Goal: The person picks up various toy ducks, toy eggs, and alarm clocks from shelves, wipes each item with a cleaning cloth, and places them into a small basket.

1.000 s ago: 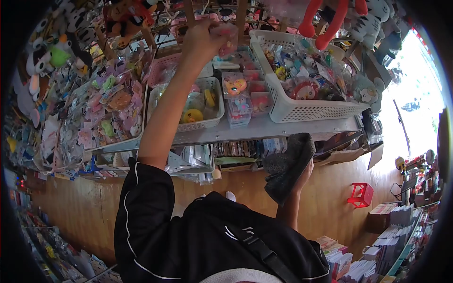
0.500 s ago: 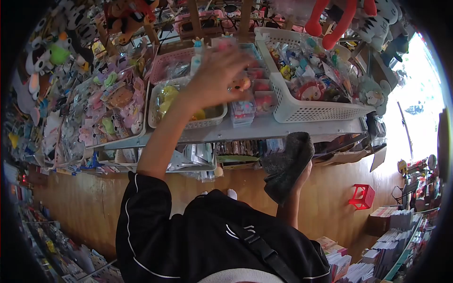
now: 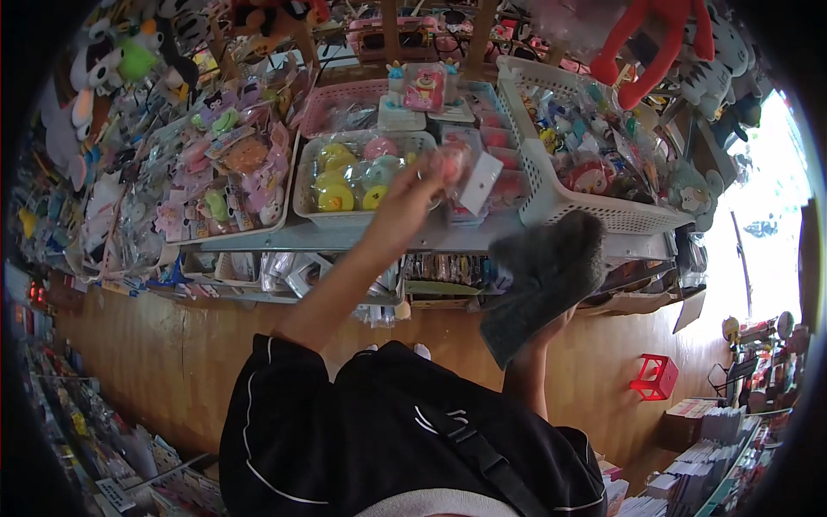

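My left hand (image 3: 413, 191) is closed on a small pink toy in a clear packet (image 3: 457, 168) with a white header card, slightly blurred. It is above the front right part of a white basket (image 3: 301, 185), which holds yellow, pink and pale green round toys in plastic. My right hand (image 3: 558, 326) grips a dark grey cloth (image 3: 551, 276) in front of the shelf edge. The cloth hides most of its fingers. Clear boxes with red and pink contents (image 3: 495, 138) stand just behind the packet.
A tall white basket of packaged toys (image 3: 538, 185) stands at the right, and a pink basket (image 3: 319, 112) at the back. Plush toys hang above. Lower shelf goods sit under the metal shelf edge (image 3: 345, 239). A red stool (image 3: 656, 377) is on the wooden floor.
My left hand has drawn back toward me and now shows the packaged pink toy. The cloth in my right hand has shifted slightly up and right. The view has moved a little.
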Demonstrator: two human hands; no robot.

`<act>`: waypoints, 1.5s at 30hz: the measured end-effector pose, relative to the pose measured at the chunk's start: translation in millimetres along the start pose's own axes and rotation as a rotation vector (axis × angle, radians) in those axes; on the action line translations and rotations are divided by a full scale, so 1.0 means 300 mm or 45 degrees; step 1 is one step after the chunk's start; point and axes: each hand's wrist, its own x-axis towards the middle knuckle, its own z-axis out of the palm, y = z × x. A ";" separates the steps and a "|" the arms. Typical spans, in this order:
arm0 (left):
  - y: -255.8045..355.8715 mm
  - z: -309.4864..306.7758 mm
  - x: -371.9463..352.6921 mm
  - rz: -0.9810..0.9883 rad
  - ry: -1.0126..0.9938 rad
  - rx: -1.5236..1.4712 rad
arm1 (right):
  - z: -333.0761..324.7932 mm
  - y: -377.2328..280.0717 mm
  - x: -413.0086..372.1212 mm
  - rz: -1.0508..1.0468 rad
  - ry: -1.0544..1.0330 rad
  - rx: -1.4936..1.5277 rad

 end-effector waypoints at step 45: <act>0.053 0.329 0.239 1.196 0.093 0.722 | -0.073 -0.191 -0.089 -0.150 0.188 -0.436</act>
